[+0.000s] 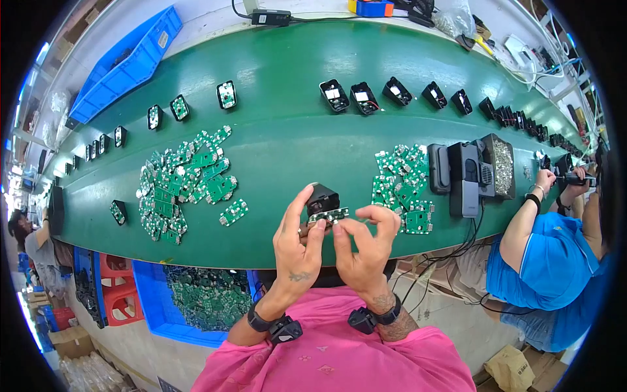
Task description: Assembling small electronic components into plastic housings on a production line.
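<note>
Close to my body, over the front edge of the green bench, my left hand grips a small black plastic housing. A green circuit board with white and silver parts lies across the near side of the housing. My right hand pinches this board between thumb and index finger at its near edge. My left thumb also presses on the board. Whether the board sits inside the housing or only against it, I cannot tell. A loose circuit board lies on the bench left of my hands.
Piles of circuit boards lie left and right. Black housings line the far side of the bench. A black device and a tray of small metal parts stand right, near a co-worker in blue. A blue bin sits below left.
</note>
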{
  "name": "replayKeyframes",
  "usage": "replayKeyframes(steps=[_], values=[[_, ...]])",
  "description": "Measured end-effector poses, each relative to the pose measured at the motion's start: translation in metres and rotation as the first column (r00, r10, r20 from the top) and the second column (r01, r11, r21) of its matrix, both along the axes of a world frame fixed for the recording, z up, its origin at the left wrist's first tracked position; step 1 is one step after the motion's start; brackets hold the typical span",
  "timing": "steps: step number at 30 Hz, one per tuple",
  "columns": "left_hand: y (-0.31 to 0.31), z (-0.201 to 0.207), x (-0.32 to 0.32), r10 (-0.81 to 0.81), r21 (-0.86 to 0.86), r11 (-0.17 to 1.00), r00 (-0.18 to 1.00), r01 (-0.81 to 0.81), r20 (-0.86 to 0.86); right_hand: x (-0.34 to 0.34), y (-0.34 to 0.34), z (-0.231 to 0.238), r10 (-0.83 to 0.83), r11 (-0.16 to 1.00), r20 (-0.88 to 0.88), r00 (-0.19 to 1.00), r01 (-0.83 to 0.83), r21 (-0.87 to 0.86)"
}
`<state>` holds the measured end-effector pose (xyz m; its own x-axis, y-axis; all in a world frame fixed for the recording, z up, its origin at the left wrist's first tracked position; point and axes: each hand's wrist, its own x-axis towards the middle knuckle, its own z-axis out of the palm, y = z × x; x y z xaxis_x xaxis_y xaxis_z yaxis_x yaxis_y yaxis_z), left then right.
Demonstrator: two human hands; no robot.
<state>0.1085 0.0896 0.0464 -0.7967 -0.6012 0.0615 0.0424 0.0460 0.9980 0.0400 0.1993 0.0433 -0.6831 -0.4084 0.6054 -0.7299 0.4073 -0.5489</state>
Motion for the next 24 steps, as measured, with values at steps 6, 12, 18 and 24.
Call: replayKeyframes(steps=[6,12,18,24], values=[[-0.007,0.005,0.004,0.035,-0.248,0.968,0.999,-0.042,-0.035,-0.02,-0.002,0.014,0.346,0.937,0.173,0.922,-0.331,-0.11],[-0.015,0.015,0.008,-0.03,-0.298,0.954,1.0,0.03,0.005,-0.028,0.001,0.025,0.468,0.884,0.229,0.854,-0.447,-0.139],[-0.018,0.015,0.013,-0.078,-0.316,0.944,0.996,0.09,0.052,-0.032,0.0,0.028,0.497,0.868,0.218,0.84,-0.484,-0.111],[-0.016,0.015,0.012,-0.081,-0.282,0.955,0.996,0.089,0.041,-0.033,0.001,0.029,0.51,0.859,0.247,0.824,-0.501,-0.103]])
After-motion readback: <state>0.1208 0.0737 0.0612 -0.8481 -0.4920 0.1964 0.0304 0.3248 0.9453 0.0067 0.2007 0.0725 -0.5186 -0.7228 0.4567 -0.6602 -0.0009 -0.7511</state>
